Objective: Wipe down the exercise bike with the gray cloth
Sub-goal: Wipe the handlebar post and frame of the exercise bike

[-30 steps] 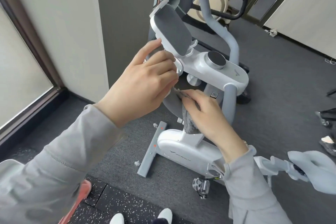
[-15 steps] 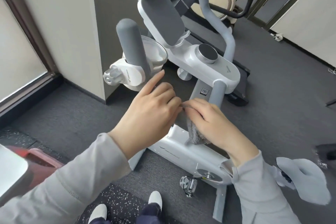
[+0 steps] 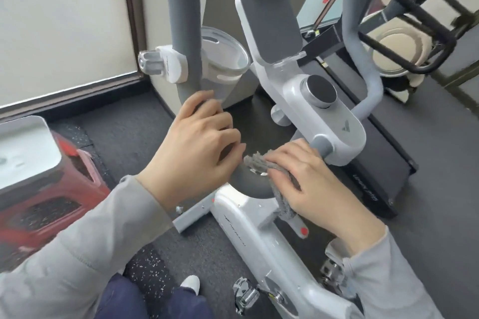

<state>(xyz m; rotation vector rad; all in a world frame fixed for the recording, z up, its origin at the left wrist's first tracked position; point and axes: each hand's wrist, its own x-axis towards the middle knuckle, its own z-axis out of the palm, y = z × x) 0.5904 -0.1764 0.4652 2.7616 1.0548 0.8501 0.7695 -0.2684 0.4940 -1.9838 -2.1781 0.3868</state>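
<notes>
Right hand (image 3: 318, 184) has its grip curled over the cloth (image 3: 269, 171), pressing it onto the curved gray handlebar (image 3: 248, 184) just below the bike's (image 3: 259, 235) white console (image 3: 334, 122). A fuzzy corner sticks out past the fingertips and the rest drapes down under the palm. Left hand (image 3: 199, 142) is wrapped around the same bar a bit further up, near where it bends toward the upright foam part; pretty sure the fingers close round it, though the far side is hidden. So I'd say this is mid-wipe on the handlebar, one hand steadying while the other rubs. Next move probably means sliding the cloth along the curve toward the left hand, and that hand will have to shift out of the way or it blocks the stroke. Keep the cloth bunched so it doesn't slip off the round tube. Frame, phone holder (image 3: 269, 21) and cup holder (image 3: 223, 59) look like they're still to do. Floor is dark gray carpet (image 3: 427, 189), with a treadmill (image 3: 375, 163) right behind the bike, a red-and-white thing (image 3: 39, 189) at left, and a window (image 3: 59, 15) beyond.
</notes>
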